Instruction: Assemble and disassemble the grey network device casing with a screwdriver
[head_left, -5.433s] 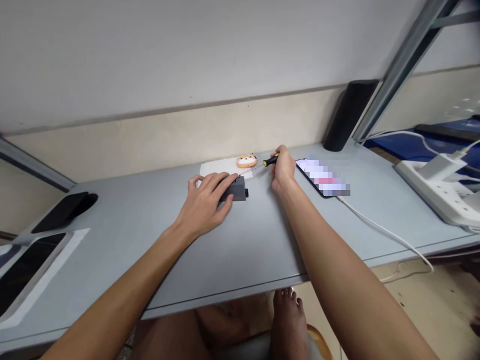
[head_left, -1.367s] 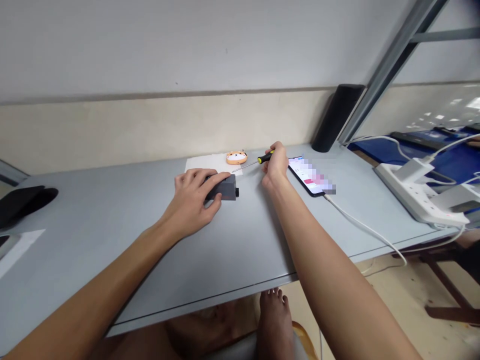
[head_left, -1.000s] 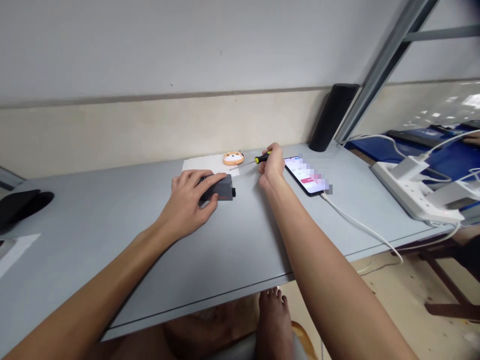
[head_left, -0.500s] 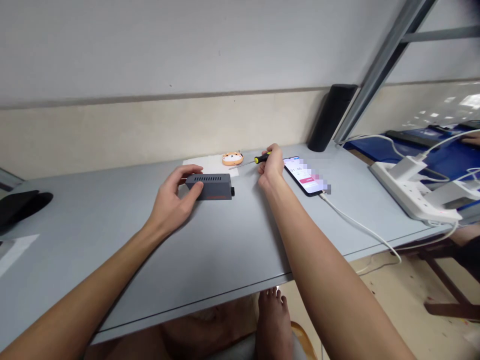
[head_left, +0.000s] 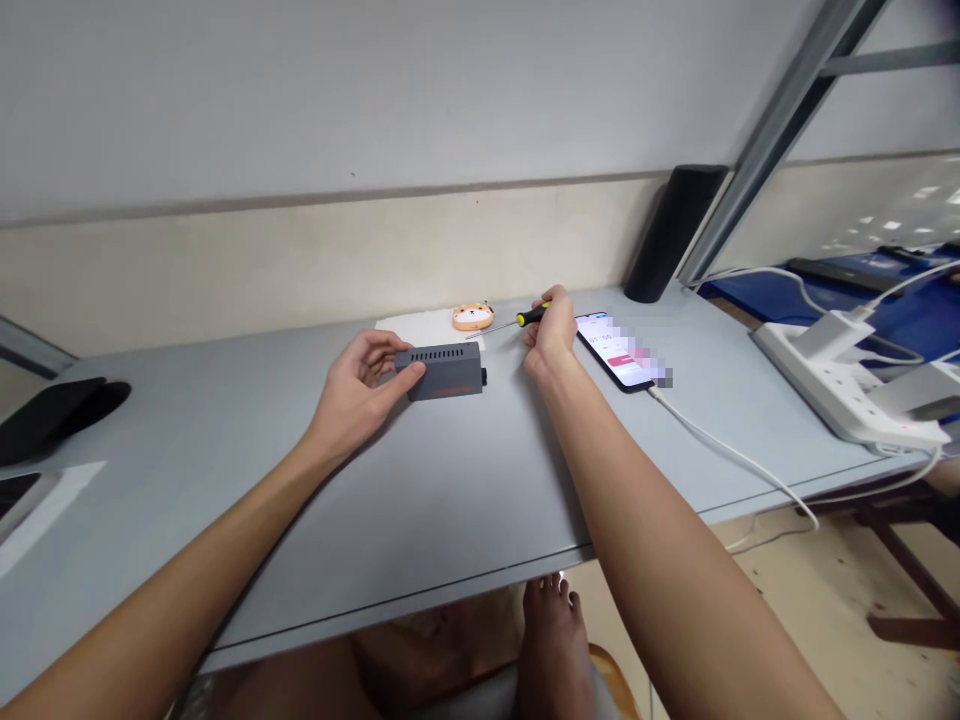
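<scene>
My left hand (head_left: 364, 385) is closed on the left end of a dark grey box (head_left: 450, 375), thumb on its near face. The box has a row of slots along its upper face, orange lettering low on the front and a black knob on its right end. My right hand (head_left: 553, 325) is wrapped round the black and yellow handle of a screwdriver (head_left: 531, 316). Its thin metal shaft points left, towards a white sheet of paper (head_left: 420, 326). An orange and white animal-face case (head_left: 473, 316) lies at the paper's right side.
Right of my right hand lies a phone (head_left: 619, 350) with a white charging cable (head_left: 731, 450). A black cylinder (head_left: 675, 235) stands against the wall. Farther right is a white power strip (head_left: 847, 390) with plugs. A black curved object (head_left: 56, 415) sits at the far left.
The view has shifted slightly, so the desk's things appear farther right. My left hand has moved the grey box a little rightward. The right hand keeps hold of the screwdriver.
</scene>
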